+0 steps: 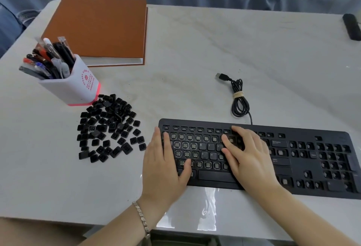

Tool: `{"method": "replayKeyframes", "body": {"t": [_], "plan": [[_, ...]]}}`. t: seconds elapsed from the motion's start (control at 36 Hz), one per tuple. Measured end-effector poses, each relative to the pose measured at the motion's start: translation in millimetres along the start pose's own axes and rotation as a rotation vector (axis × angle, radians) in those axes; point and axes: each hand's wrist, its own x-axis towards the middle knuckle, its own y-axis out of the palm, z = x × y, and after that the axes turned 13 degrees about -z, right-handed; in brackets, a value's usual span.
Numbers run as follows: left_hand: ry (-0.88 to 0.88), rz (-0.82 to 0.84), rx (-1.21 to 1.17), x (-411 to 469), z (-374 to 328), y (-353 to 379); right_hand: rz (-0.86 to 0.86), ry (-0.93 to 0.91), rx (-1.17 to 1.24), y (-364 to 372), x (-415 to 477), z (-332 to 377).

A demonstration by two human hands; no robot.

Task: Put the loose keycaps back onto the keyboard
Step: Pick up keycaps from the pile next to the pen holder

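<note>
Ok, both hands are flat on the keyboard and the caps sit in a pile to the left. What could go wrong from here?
The keycaps lie jumbled, many upside down, so one could be pressed onto the wrong socket of the keyboard.
The pen holder stands at the pile's edge; the left hand reaching over might knock it.
The right hand lies on bare sockets and may strain them.

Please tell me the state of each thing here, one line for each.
Keyboard: most keys bare, few caps fitted.
Keycaps: loose, in a heap.
Cable: coiled, tied, unplugged.
Book: closed, flat.
Pen cup: upright, filled.
Left hand: open, resting on keyboard.
Right hand: open, resting on keyboard.
</note>
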Motion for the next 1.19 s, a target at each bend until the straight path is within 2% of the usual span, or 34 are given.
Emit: {"method": "replayKeyframes", "body": {"t": [0.22, 0.33, 0.5, 0.56, 0.64, 0.75, 0.83, 1.0, 1.14, 1.19], "plan": [[-0.013, 0.04, -0.053, 2, 1, -6, 0.105, 0.022, -0.044, -9, 17, 14], [-0.043, 0.014, -0.109, 8, 22, -29, 0.156, 0.101, 0.127, -6, 33, 45], [-0.148, -0.064, 0.022, 17, 86, -65, 0.407, 0.066, 0.351, 12, 60, 104], [-0.123, -0.08, 0.073, 18, 106, -70, 0.482, 0.048, 0.38, 21, 69, 125], [-0.093, -0.059, 0.02, 19, 123, -73, 0.625, -0.025, 0.332, 40, 79, 149], [0.086, -0.002, -0.035, 21, 127, -69, 0.761, -0.154, 0.16, 61, 80, 169], [0.128, 0.039, -0.047, 23, 125, -61, 0.762, -0.19, 0.103, 69, 80, 172], [0.048, -0.032, -0.109, 33, 117, -50, 0.743, -0.144, 0.141, 66, 81, 168], [0.262, -0.147, -0.014, 35, 119, -45, 0.647, -0.157, 0.083, 66, 74, 167], [0.292, -0.186, 0.014, 34, 120, -45, 0.617, -0.158, 0.093, 68, 69, 164]]}}
